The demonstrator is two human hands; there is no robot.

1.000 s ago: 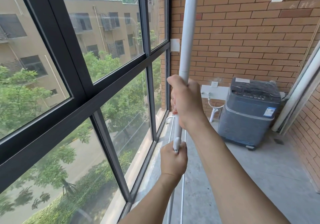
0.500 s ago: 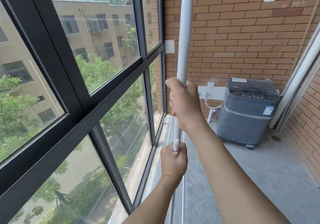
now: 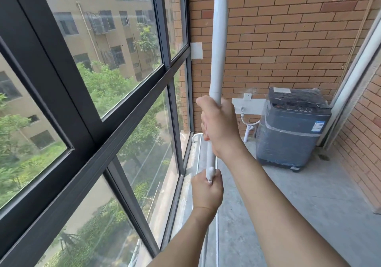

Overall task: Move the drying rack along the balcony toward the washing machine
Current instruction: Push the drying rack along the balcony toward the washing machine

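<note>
The white drying rack (image 3: 218,46) stands folded and upright in front of me, its wrapped pole rising past the brick wall. My right hand (image 3: 221,126) grips the pole at mid height. Lower down, my left hand (image 3: 207,190) is closed around a thinner tube just under a white joint. Thin white rack rails (image 3: 199,153) run along the floor beside the window. The grey washing machine (image 3: 288,128), wrapped in plastic film, stands ahead at the balcony's far right corner.
Dark-framed windows (image 3: 99,122) line the left side. A brick wall (image 3: 288,40) closes the far end, with a white hose (image 3: 249,126) and socket beside the machine. A brick wall and white pipe (image 3: 354,77) bound the right. Bare concrete floor (image 3: 299,205) lies between.
The view has drifted slightly; the washing machine and far wall look a little nearer. Both hands keep the same grip on the rack.
</note>
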